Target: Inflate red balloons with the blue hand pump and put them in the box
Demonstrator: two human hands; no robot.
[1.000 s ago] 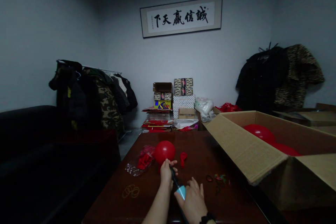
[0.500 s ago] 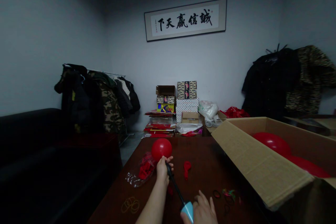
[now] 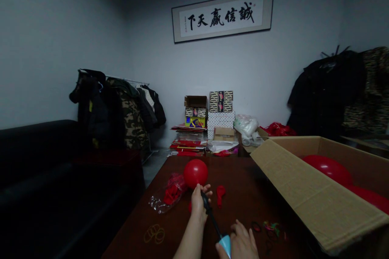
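Note:
A partly inflated red balloon (image 3: 195,173) stands above the table, its neck pinched in my left hand (image 3: 199,204) at the tip of a balloon pump (image 3: 214,223). The pump has a black shaft and a light blue end, and slants down towards me. My right hand (image 3: 242,240) is closed around the blue end at the bottom of the view. Just beyond the pump lies a flat red balloon (image 3: 220,195). To the left is a clear plastic bag (image 3: 161,204) with red balloons in it.
Yellowish rubber bands (image 3: 154,234) lie on the dark wooden table (image 3: 179,230) at left, dark bands (image 3: 256,226) and coloured bits (image 3: 271,227) at right. A cardboard box (image 3: 306,186) holding inflated red balloons stands on the right. Stacked boxes (image 3: 221,123) sit beyond the table.
My view has turned slightly left, so everything sits further right. Both hands keep their hold on the balloon and pump; the balloon looks about the same size.

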